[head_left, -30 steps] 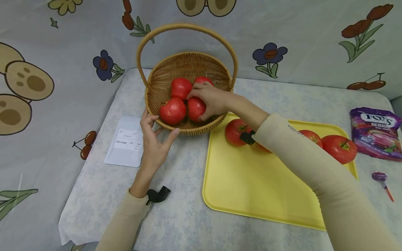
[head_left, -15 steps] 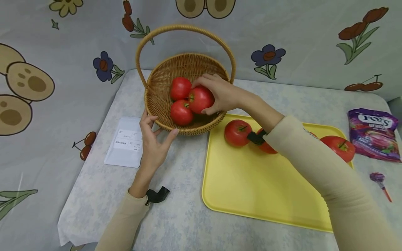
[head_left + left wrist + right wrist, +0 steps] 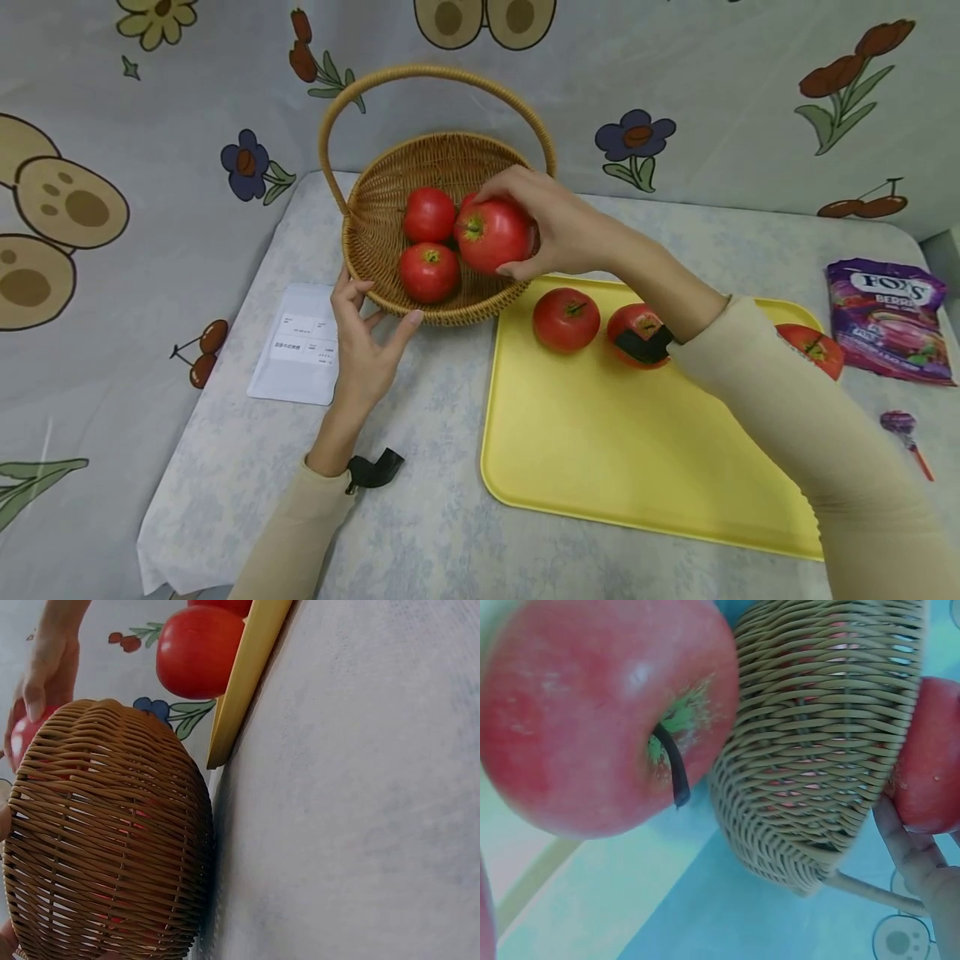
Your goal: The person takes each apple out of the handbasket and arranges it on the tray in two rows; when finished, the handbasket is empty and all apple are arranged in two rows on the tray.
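Observation:
In the head view, my right hand [image 3: 551, 218] grips a red apple [image 3: 492, 237] by its right side, its stem end facing left. This apple is over the right part of a wicker basket [image 3: 472, 313] with a tall arched handle. Two red apples, one behind [image 3: 429, 215] and one in front [image 3: 429, 273], lie inside, with a sliver of another behind the held one. My left hand [image 3: 365, 346] holds the basket's front-left side, thumb at the rim. The right wrist view shows the held apple [image 3: 930, 761] at the basket's rim.
A yellow tray [image 3: 585, 450] sits right of the basket, with red apples [image 3: 566, 320] along its back; the right sleeve partly covers one. Further right are a purple candy bag [image 3: 888, 321] and a lollipop [image 3: 900, 423]. A white packet [image 3: 292, 343] lies left.
My right hand has lifted an apple from among the others and drawn it up and right. The front apple in the basket has shifted right and turned. My left hand keeps its place.

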A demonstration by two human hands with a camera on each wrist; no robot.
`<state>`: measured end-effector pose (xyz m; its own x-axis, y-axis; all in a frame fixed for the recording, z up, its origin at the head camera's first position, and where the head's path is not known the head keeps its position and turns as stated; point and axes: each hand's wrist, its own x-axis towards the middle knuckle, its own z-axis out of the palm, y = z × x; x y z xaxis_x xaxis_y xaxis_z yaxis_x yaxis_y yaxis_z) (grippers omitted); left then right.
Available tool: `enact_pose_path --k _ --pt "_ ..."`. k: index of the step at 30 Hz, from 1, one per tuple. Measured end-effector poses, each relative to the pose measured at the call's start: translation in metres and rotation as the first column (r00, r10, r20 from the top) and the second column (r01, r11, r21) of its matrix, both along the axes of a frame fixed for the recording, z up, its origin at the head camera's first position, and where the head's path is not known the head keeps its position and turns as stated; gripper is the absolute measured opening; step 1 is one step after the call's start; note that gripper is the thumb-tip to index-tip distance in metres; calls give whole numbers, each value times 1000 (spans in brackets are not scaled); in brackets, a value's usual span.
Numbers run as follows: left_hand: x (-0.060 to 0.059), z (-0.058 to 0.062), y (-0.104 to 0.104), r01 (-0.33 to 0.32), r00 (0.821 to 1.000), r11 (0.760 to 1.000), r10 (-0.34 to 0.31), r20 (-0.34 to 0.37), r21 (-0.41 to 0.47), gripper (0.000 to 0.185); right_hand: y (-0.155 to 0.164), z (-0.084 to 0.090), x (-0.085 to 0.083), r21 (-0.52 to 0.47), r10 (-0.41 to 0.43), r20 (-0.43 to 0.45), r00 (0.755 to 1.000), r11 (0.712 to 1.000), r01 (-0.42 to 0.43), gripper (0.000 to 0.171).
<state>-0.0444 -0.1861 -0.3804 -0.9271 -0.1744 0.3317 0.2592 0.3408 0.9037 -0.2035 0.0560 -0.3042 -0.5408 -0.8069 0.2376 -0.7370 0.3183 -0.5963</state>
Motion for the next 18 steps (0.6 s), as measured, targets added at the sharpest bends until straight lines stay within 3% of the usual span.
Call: enact_pose_path --k 10,18 --pt "0 -1 -1 1 1000 1000 -1 -6 -3 59 33 9 31 -106 -29 22 999 994 31 74" --pt "0 0 0 2 1000 1000 -2 -2 -2 60 64 -11 66 -137 -31 85 996 990 42 81"
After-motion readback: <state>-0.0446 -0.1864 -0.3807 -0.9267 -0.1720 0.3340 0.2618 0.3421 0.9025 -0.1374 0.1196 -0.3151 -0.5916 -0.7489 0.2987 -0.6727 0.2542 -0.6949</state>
